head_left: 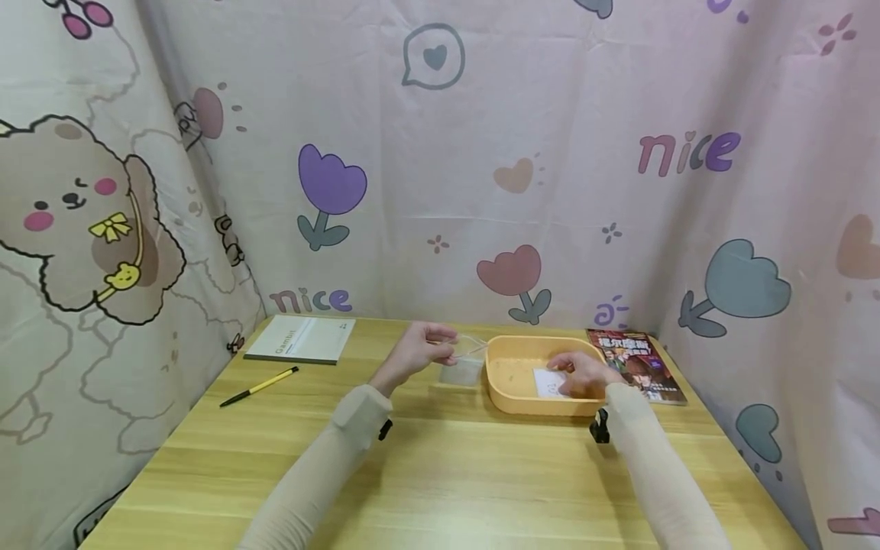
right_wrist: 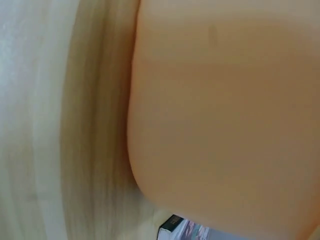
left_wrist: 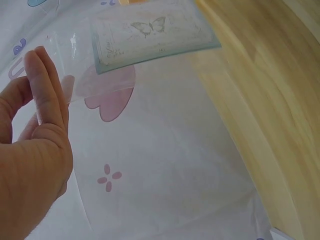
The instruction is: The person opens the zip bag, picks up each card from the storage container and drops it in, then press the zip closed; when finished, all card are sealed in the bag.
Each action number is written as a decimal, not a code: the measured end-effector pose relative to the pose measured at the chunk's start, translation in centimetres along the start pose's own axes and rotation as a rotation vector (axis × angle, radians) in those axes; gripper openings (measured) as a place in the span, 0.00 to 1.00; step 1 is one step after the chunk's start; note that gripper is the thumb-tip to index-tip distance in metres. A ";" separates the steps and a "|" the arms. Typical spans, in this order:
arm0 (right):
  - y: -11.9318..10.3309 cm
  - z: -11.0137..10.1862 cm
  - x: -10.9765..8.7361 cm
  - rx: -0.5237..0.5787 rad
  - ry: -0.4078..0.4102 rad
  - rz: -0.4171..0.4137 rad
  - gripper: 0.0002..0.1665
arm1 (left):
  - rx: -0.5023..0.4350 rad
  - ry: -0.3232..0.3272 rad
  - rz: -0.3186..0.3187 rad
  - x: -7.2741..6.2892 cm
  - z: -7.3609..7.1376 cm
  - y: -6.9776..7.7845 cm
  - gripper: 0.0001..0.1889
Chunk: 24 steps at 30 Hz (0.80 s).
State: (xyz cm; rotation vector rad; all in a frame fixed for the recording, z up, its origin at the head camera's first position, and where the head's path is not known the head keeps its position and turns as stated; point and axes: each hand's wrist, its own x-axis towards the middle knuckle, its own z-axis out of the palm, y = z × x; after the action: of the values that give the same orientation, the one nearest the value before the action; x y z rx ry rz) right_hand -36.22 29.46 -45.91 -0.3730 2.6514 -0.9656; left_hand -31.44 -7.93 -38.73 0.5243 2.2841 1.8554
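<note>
My left hand [head_left: 422, 351] pinches the edge of a clear plastic pouch [head_left: 462, 372], which hangs left of an orange plastic bin. In the left wrist view, a card with a butterfly print and a teal border [left_wrist: 150, 27] shows through the clear plastic, beyond the fingertips. My right hand [head_left: 584, 374] reaches into the bin [head_left: 529, 406], its curled fingers at a small white card [head_left: 548, 382] with faint print. Part of that card is hidden by the hand. The bin's wall fills most of the right wrist view, where the right hand does not appear.
A colorful magazine [head_left: 639, 367] lies right of the bin, partly behind it. A pale notebook [head_left: 302, 339] is at the table's back left, with a yellow and black pen [head_left: 259, 386] in front. Printed curtains [head_left: 426, 153] hang behind and beside the wooden table [head_left: 440, 481].
</note>
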 end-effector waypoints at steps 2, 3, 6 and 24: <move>0.1 0.0 0.0 0.001 -0.005 -0.019 0.31 | 0.000 0.004 -0.003 0.0 0.0 0.1 0.17; 0.1 0.0 0.1 -0.016 0.000 -0.028 0.31 | 0.002 0.006 -0.001 0.0 0.1 0.1 0.17; 0.2 0.0 0.4 -0.002 0.003 -0.028 0.31 | 0.004 0.010 0.000 0.0 0.0 0.3 0.17; -0.9 0.0 0.3 0.200 0.199 -0.089 0.21 | 0.024 0.014 0.004 0.0 -0.1 0.5 0.18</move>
State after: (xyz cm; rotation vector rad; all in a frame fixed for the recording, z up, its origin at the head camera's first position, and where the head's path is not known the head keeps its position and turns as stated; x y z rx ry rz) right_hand -36.38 28.66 -45.34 -0.3682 2.6970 -1.3469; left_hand -31.35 -7.95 -38.18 0.5211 2.3192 1.8417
